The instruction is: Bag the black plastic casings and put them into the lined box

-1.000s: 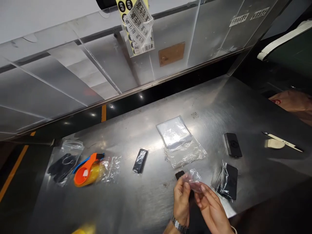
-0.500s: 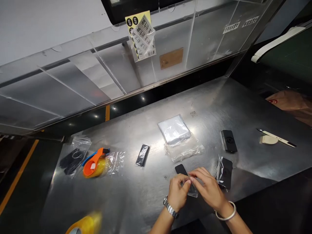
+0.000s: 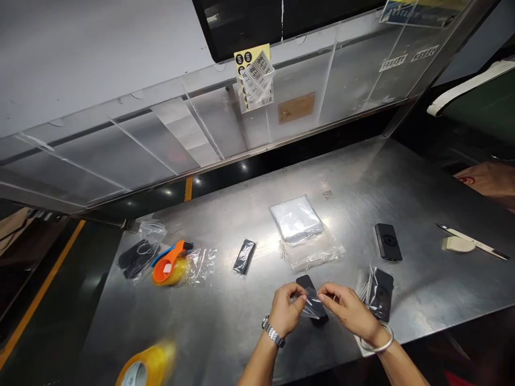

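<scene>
My left hand, with a metal watch at its wrist, pinches one side of a small clear plastic bag. The other side is between the thumb and fingers of my right hand, which wears a bangle. Under the stretched bag, a flat black device lies on the metal table; the film and my fingers partly cover it. Just right of my right hand lies a bagged black device with a white cable.
Beyond my hands is a stack of clear bags. A black box-shaped device and a white-handled pen-like tool lie right. Leftward are a wrapped black item, an orange tape dispenser, a bagged dark item and a yellow tape roll.
My hands have moved slightly apart, and the clear bag now stretches between them over the black device. The whole view has shifted, with the table's things appearing further right.
</scene>
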`<action>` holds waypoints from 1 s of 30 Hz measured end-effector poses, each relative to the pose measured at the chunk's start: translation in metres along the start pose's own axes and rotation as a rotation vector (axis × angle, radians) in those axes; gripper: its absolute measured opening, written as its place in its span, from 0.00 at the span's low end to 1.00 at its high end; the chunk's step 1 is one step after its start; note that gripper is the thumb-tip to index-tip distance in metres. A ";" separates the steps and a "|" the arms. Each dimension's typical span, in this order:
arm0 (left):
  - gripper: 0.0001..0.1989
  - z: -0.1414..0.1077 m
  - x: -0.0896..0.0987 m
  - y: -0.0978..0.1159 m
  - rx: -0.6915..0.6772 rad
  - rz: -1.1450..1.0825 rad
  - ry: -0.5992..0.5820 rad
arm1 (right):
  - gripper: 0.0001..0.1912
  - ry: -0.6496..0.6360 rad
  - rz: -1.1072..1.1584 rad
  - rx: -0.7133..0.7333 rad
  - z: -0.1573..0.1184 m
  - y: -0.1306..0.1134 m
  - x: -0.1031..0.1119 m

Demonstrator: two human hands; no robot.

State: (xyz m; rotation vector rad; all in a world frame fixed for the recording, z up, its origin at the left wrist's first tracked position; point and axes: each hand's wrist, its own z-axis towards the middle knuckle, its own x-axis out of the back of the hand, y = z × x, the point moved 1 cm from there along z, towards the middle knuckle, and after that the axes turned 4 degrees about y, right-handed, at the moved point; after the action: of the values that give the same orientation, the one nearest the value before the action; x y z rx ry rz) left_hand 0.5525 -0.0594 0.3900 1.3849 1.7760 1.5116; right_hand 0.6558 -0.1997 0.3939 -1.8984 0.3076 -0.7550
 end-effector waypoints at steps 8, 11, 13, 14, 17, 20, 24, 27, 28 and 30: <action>0.09 -0.014 -0.019 0.001 0.080 -0.174 0.144 | 0.09 0.111 0.051 -0.048 0.001 0.005 -0.015; 0.12 -0.016 -0.034 -0.005 0.183 -0.475 0.118 | 0.07 0.116 0.044 -0.035 -0.002 0.001 -0.022; 0.13 -0.015 -0.040 -0.009 0.218 -0.554 0.165 | 0.08 0.108 0.058 -0.031 -0.003 0.002 -0.026; 0.13 -0.015 -0.042 -0.011 0.231 -0.560 0.183 | 0.08 0.103 0.070 -0.029 -0.003 0.004 -0.028; 0.13 -0.014 -0.044 -0.017 0.242 -0.530 0.215 | 0.11 0.088 0.103 -0.027 -0.003 0.014 -0.033; 0.13 -0.014 -0.045 -0.024 0.255 -0.449 0.299 | 0.13 0.125 0.087 -0.037 -0.002 0.025 -0.037; 0.08 -0.019 -0.044 -0.031 0.230 -0.317 0.415 | 0.12 0.211 -0.028 -0.008 0.000 0.029 -0.043; 0.10 -0.026 -0.039 -0.033 0.030 -0.033 0.514 | 0.07 0.191 -0.163 0.088 0.000 0.024 -0.048; 0.15 -0.027 -0.036 -0.033 -0.072 0.113 0.527 | 0.06 0.178 -0.208 0.128 0.000 0.021 -0.050; 0.19 -0.029 -0.032 -0.035 -0.260 0.402 0.500 | 0.07 0.154 -0.289 0.203 0.000 0.018 -0.053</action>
State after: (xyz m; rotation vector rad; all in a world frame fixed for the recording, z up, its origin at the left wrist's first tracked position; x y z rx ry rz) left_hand 0.5282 -0.0979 0.3587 1.3663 1.5285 2.3811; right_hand 0.6172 -0.1805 0.3584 -1.7140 0.0473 -1.0877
